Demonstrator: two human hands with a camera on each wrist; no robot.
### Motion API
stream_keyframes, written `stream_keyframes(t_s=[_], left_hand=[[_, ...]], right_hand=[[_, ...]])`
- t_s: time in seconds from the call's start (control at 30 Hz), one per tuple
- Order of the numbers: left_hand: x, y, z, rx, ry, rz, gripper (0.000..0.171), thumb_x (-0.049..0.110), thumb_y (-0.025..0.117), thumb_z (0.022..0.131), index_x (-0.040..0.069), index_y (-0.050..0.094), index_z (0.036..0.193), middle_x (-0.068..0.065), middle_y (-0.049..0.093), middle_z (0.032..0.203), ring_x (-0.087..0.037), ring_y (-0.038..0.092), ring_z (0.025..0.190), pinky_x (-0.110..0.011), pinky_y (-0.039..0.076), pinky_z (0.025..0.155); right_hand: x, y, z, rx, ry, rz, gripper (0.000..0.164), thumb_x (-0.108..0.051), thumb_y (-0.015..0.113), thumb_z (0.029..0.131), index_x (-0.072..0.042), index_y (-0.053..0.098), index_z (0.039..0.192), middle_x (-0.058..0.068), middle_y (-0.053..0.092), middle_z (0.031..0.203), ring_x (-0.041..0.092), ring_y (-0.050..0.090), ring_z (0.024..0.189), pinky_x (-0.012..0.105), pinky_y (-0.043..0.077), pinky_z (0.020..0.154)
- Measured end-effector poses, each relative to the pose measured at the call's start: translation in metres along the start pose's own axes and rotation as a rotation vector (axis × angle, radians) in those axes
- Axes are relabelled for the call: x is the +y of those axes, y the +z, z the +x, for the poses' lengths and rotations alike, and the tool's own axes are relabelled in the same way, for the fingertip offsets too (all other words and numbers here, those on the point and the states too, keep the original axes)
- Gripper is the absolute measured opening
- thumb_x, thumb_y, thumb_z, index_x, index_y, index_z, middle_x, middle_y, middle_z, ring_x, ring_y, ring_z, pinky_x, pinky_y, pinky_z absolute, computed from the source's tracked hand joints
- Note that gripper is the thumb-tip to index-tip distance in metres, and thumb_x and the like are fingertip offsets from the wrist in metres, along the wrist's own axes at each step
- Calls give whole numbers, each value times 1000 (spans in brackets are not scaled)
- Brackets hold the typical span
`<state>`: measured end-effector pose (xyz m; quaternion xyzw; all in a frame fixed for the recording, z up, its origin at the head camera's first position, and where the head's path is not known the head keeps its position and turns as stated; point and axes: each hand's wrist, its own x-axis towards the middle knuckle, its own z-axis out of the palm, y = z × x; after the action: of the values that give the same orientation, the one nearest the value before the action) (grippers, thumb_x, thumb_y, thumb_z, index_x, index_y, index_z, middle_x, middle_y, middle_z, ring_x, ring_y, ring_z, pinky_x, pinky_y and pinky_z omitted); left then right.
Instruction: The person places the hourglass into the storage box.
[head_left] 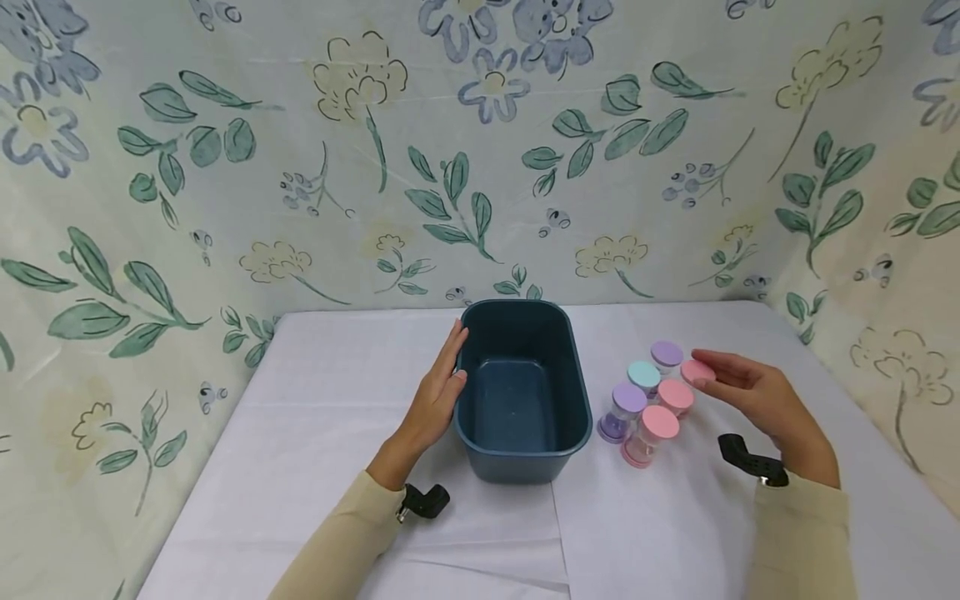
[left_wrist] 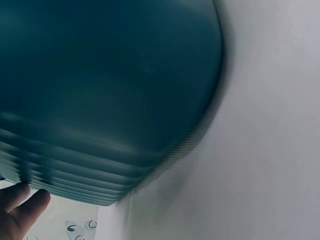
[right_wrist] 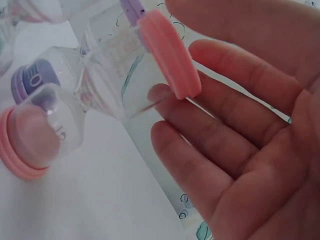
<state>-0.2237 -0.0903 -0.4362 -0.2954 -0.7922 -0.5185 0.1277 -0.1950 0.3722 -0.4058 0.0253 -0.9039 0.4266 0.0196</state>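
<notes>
In the head view my left hand (head_left: 438,392) lies along the left side of a dark teal plastic bin (head_left: 522,467), fingers straight near its rim. The left wrist view shows two fingertips (left_wrist: 37,202) at the bin's ribbed wall (left_wrist: 100,175). On the right, my right hand (head_left: 765,400) holds the pink cap of a clear sand timer (head_left: 697,372) between thumb and fingers. This timer (right_wrist: 172,55) stands at the far right of a cluster. Beside it are pink-capped timers (head_left: 660,422), purple-capped ones (head_left: 629,398) and a light-blue one (head_left: 644,375).
A white cloth covers the table (head_left: 315,467), with a fold running toward the front. Behind it hangs a floral curtain (head_left: 450,167), which continues down both sides. The bin stands mid-table, its inside bare, with the timers close to its right side.
</notes>
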Motion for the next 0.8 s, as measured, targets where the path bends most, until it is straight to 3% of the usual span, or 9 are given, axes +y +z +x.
stream_keyframes(t_s=[0.13,0.23,0.37,0.5,0.73,0.8], left_hand=[[-1,1,0,10,1,-11,55,18,31,101,11,19,154,-4,9,162,-15,8,147,-49,13,117],[-2,2,0,16,5,-16,55,23,31,102,11,19,154,-3,9,162,-16,9,148,-50,13,117],[-3,3,-1,24,10,-25,57,31,29,103,10,19,154,-4,9,162,-18,9,148,-50,13,117],[-4,2,-1,30,17,-32,58,35,28,103,11,19,154,-6,10,162,-17,9,148,-48,13,117],[37,-8,2,15,-3,-76,54,9,32,99,-8,21,149,-19,11,159,-36,11,146,-51,12,116],[38,-8,2,15,-4,-74,53,10,32,100,-7,21,149,-20,12,159,-37,11,146,-50,13,117]], right_hand=[[4,1,1,-10,0,-6,66,-41,66,89,-9,46,143,22,49,139,-17,50,99,11,49,79],[6,1,1,-13,31,-30,68,-45,65,88,-11,45,144,21,49,140,-17,50,99,27,53,85],[8,3,1,-27,48,-38,71,-48,64,88,-12,43,145,21,47,142,-15,50,102,47,47,92],[9,5,3,-37,48,-26,72,-47,63,88,-12,40,147,21,45,144,-15,51,102,42,48,91],[11,5,5,-30,56,-9,73,-47,64,88,-11,39,147,23,45,143,-15,52,100,33,51,87],[11,4,5,-34,56,-2,72,-46,64,88,-11,40,147,23,45,143,-17,51,99,28,52,85]])
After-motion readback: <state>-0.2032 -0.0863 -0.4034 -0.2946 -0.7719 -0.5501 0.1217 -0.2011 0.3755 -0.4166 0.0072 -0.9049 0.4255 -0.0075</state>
